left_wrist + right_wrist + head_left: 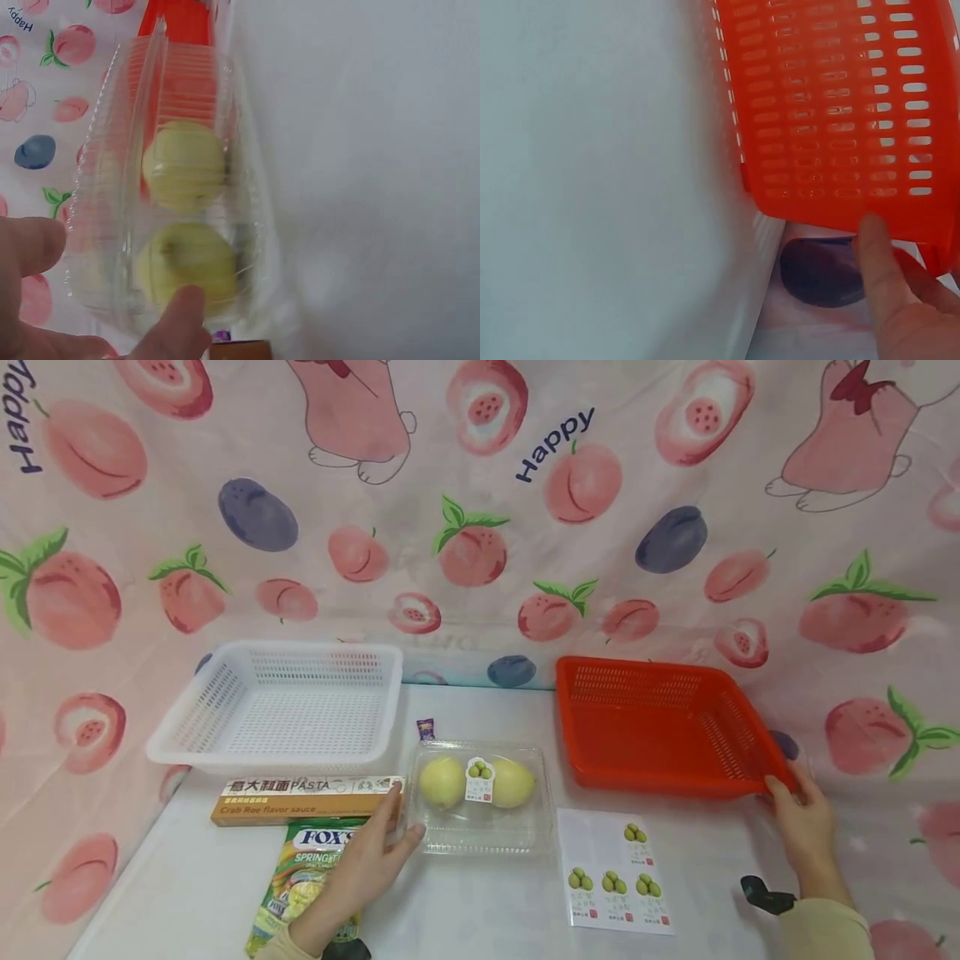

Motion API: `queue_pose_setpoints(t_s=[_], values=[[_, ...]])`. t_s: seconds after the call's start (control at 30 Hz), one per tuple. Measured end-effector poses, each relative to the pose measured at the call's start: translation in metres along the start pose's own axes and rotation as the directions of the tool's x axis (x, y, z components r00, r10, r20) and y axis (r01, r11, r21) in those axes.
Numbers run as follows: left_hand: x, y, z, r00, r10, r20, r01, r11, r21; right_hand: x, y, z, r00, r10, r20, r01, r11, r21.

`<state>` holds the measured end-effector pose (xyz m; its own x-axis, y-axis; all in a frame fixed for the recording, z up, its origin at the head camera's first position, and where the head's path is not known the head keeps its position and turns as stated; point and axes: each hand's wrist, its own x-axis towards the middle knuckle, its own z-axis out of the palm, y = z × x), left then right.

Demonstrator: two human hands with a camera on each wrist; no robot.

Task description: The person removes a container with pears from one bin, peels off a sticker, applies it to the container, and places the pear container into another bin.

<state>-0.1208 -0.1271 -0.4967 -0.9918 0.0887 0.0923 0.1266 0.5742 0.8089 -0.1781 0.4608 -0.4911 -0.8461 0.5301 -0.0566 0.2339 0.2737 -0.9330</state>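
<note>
You look to be at the step of steadying the clear box and the red basket; in my judgement, moving the box next calls for a fuller left-side hold that won't dent thin plastic.

Take the box as the clock's centre. The white basket is at 10 o'clock, the pasta box at 9, the candy bag at 8. Your left hand comes in from 8, relaxed and gripping nothing, its thumb at the box's left edge. A purple sweet lies at 11.

The box rests flat on the surface, see-through and ridged, its lid apparently down. Two yellow fruits sit side by side in its far half, a label showing between them.

At 4 is the label sheet, bare at top left. The red basket is at 2; your right hand pinches its near right corner.
</note>
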Motion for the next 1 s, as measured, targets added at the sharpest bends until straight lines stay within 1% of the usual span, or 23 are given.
queue_pose_setpoints(t_s=[0.07,0.1,0.13,0.17,0.23,0.3,0.33,0.4,0.47,0.53,0.57,0.6,0.67,0.77,0.83,0.9,0.93,1.0], values=[[0.0,-0.002,0.003,1.0,0.002,0.0,-0.002,0.999,-0.046,0.0,0.0,-0.001,0.999,0.024,0.021,-0.024,1.0,-0.009],[0.0,-0.003,0.005,1.0,0.007,0.001,-0.007,0.998,-0.066,0.0,0.001,-0.001,0.999,0.029,0.026,-0.029,0.999,-0.029],[0.0,-0.004,0.007,1.0,0.011,0.003,-0.01,0.996,-0.084,0.001,0.001,-0.002,0.999,0.041,0.025,-0.04,0.999,-0.017],[0.0,-0.005,0.008,1.0,0.007,0.003,-0.007,0.995,-0.097,0.0,0.001,-0.002,0.999,0.047,0.021,-0.047,0.998,-0.039],[-0.001,-0.006,0.01,1.0,0.011,0.005,-0.01,0.993,-0.119,0.0,0.003,-0.003,0.998,0.061,0.009,-0.061,0.998,-0.029],[-0.001,-0.008,0.013,1.0,-0.002,0.008,0.003,0.993,-0.122,0.001,0.004,-0.004,0.998,0.068,0.007,-0.068,0.997,-0.022],[-0.001,-0.008,0.013,1.0,-0.011,0.009,0.012,0.993,-0.121,0.001,0.004,-0.004,0.997,0.076,0.007,-0.076,0.997,0.001],[-0.001,-0.009,0.015,1.0,-0.025,0.012,0.027,0.993,-0.118,0.001,0.005,-0.006,0.997,0.081,0.016,-0.081,0.997,-0.008],[-0.001,-0.009,0.015,0.999,-0.04,0.014,0.042,0.992,-0.117,0.002,0.005,-0.006,0.996,0.086,0.033,-0.087,0.996,0.016],[-0.001,-0.008,0.015,0.998,-0.057,0.021,0.059,0.989,-0.138,0.003,0.005,-0.007,0.995,0.093,0.041,-0.095,0.994,0.048],[-0.001,-0.008,0.015,0.997,-0.065,0.028,0.069,0.984,-0.163,0.003,0.005,-0.007,0.994,0.096,0.048,-0.098,0.993,0.059],[-0.001,-0.008,0.015,0.996,-0.076,0.037,0.082,0.977,-0.195,0.003,0.005,-0.008,0.993,0.101,0.054,-0.105,0.991,0.082],[-0.001,-0.007,0.015,0.993,-0.102,0.057,0.113,0.956,-0.272,0.002,0.005,-0.008,0.992,0.109,0.071,-0.117,0.986,0.121],[0.0,-0.006,0.018,0.989,-0.126,0.079,0.147,0.905,-0.4,0.001,0.004,-0.009,0.986,0.117,0.115,-0.139,0.968,0.21],[0.001,-0.006,0.021,0.989,-0.129,0.076,0.15,0.873,-0.464,0.001,0.003,-0.009,0.984,0.115,0.132,-0.145,0.959,0.243],[0.002,-0.006,0.023,0.989,-0.131,0.067,0.147,0.849,-0.508,0.002,0.002,-0.008,0.983,0.117,0.144,-0.154,0.948,0.279],[0.002,-0.006,0.025,0.989,-0.131,0.063,0.144,0.837,-0.527,0.002,0.002,-0.008,0.982,0.12,0.145,-0.156,0.948,0.278],[0.004,-0.006,0.026,0.99,-0.128,0.054,0.137,0.826,-0.548,0.003,0.002,-0.008,0.982,0.125,0.141,-0.162,0.943,0.29]])
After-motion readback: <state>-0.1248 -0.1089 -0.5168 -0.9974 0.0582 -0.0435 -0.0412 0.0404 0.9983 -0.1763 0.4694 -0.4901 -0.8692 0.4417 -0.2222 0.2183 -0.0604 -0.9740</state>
